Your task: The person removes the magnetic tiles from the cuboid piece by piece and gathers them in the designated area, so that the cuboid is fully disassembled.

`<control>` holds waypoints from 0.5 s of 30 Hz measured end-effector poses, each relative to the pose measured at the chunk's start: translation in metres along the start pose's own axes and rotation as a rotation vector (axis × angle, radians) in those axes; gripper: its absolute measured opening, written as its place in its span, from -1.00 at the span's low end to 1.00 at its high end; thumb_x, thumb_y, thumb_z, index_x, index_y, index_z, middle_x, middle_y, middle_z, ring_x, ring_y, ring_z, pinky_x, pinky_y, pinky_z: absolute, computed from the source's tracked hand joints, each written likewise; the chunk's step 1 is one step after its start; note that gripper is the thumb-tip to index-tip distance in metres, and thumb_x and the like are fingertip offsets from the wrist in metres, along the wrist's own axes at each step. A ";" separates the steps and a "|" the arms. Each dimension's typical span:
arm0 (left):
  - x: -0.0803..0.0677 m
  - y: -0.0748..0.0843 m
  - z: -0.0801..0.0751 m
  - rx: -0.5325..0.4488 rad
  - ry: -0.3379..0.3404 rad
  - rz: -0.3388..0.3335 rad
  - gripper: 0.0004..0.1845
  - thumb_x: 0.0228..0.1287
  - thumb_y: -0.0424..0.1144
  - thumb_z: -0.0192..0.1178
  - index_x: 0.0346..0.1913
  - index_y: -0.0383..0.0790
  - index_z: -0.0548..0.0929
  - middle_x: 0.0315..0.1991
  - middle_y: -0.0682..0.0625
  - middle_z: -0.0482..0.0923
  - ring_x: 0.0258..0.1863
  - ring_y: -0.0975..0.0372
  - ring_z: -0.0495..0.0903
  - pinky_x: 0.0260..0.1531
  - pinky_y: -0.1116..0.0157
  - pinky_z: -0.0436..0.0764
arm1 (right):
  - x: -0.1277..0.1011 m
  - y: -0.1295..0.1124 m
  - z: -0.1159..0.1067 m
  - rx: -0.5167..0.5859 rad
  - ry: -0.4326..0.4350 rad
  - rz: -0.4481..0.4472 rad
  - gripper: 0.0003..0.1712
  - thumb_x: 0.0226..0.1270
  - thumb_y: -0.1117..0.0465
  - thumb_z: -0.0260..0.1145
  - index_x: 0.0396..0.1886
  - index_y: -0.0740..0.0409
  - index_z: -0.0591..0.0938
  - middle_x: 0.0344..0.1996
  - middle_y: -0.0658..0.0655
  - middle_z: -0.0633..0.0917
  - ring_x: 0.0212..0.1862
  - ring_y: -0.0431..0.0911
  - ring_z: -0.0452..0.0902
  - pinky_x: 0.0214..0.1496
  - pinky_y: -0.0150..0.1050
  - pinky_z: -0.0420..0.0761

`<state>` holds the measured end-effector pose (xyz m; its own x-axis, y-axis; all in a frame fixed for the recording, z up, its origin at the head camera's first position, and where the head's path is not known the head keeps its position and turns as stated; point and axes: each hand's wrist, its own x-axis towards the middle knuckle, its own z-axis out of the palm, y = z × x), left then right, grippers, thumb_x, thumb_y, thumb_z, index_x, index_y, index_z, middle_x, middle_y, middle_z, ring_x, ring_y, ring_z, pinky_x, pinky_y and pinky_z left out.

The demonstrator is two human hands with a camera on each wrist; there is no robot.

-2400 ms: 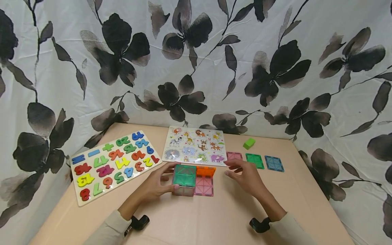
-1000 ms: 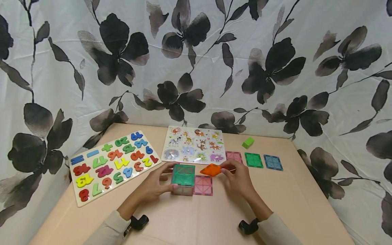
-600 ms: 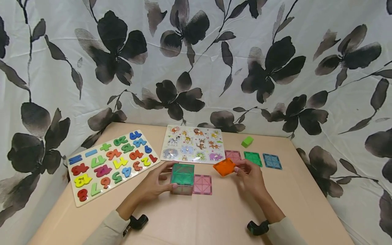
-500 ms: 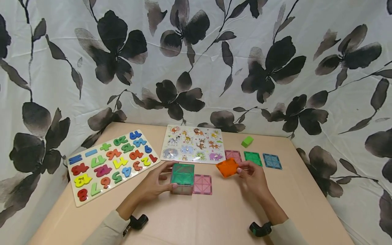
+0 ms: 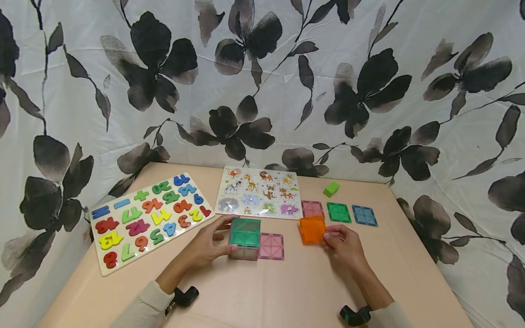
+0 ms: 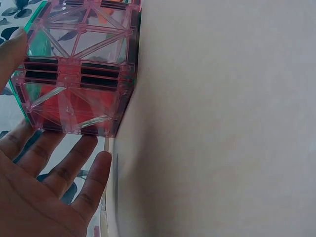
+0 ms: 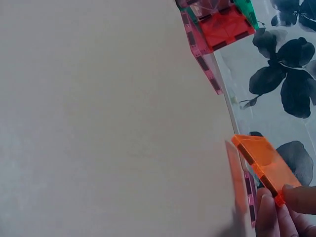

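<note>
A small cube of translucent magnetic tiles (image 5: 244,238) with a green top stands on the beige table (image 5: 287,291); my left hand (image 5: 209,243) grips its left side, thumb in front and fingers behind. The left wrist view shows the cube's pink side (image 6: 79,84) and my fingers (image 6: 59,173) beside it. A pink tile (image 5: 271,246) lies flat against the cube's right side. My right hand (image 5: 342,246) pinches an orange square tile (image 5: 312,229) by its right edge, low over the table, right of the pink tile. In the right wrist view the orange tile (image 7: 264,163) is tilted.
A number puzzle board (image 5: 149,216) lies at the left and an animal puzzle board (image 5: 259,193) at the back centre. Pink (image 5: 312,208), green (image 5: 339,212) and blue (image 5: 364,215) tiles lie flat in a row at the right, a green block (image 5: 331,189) behind them. A flowered curtain surrounds the table.
My right hand pulled the orange tile off the structure beside the cube and carried it right and down toward the table. The left hand stayed on the cube.
</note>
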<state>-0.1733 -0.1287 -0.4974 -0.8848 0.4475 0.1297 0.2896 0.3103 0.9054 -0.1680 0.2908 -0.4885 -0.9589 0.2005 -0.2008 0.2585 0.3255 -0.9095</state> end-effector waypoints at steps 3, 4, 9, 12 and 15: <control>0.000 0.000 0.000 -0.004 0.001 -0.004 -0.21 0.36 -0.07 0.48 0.56 0.04 0.37 0.47 -0.12 0.49 0.45 -0.13 0.49 0.39 -0.27 0.54 | 0.000 0.004 -0.002 0.014 -0.001 0.024 -0.63 0.56 0.37 0.30 0.28 0.32 0.55 -0.13 0.25 0.76 -0.19 -0.02 0.83 -0.10 -0.37 0.82; 0.000 0.001 0.000 -0.004 0.000 -0.007 -0.22 0.35 -0.07 0.48 0.56 0.06 0.37 0.47 -0.12 0.49 0.45 -0.13 0.49 0.40 -0.27 0.54 | 0.000 0.005 -0.003 0.017 -0.002 0.030 -0.63 0.56 0.36 0.31 0.28 0.31 0.55 -0.13 0.25 0.77 -0.20 -0.01 0.84 -0.12 -0.36 0.82; 0.000 0.001 0.000 0.002 0.000 -0.017 -0.20 0.35 -0.06 0.49 0.57 0.01 0.36 0.46 -0.10 0.50 0.46 -0.11 0.48 0.40 -0.26 0.54 | -0.003 0.008 -0.006 -0.044 -0.006 0.027 -0.63 0.53 0.32 0.36 0.24 0.28 0.58 -0.15 0.25 0.81 -0.21 0.00 0.85 -0.16 -0.33 0.83; 0.000 0.001 -0.001 0.003 -0.001 -0.015 -0.19 0.35 -0.06 0.49 0.58 -0.01 0.35 0.45 -0.10 0.50 0.46 -0.12 0.48 0.40 -0.27 0.54 | -0.007 0.006 -0.006 -0.160 0.006 0.006 -0.66 0.50 0.27 0.42 0.18 0.24 0.63 -0.20 0.22 0.82 -0.27 -0.03 0.83 -0.22 -0.33 0.82; 0.000 0.001 0.000 0.003 0.000 -0.012 -0.20 0.35 -0.07 0.49 0.57 0.03 0.36 0.45 -0.11 0.50 0.46 -0.13 0.48 0.39 -0.27 0.54 | -0.010 0.003 -0.007 -0.314 0.034 -0.045 -0.69 0.46 0.21 0.47 0.11 0.19 0.68 -0.24 0.17 0.80 -0.34 -0.07 0.75 -0.30 -0.36 0.78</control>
<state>-0.1735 -0.1286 -0.4966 -0.8881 0.4441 0.1186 0.2801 0.3182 0.9057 -0.1567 0.2959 -0.4872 -0.9672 0.2082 -0.1455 0.2440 0.6030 -0.7595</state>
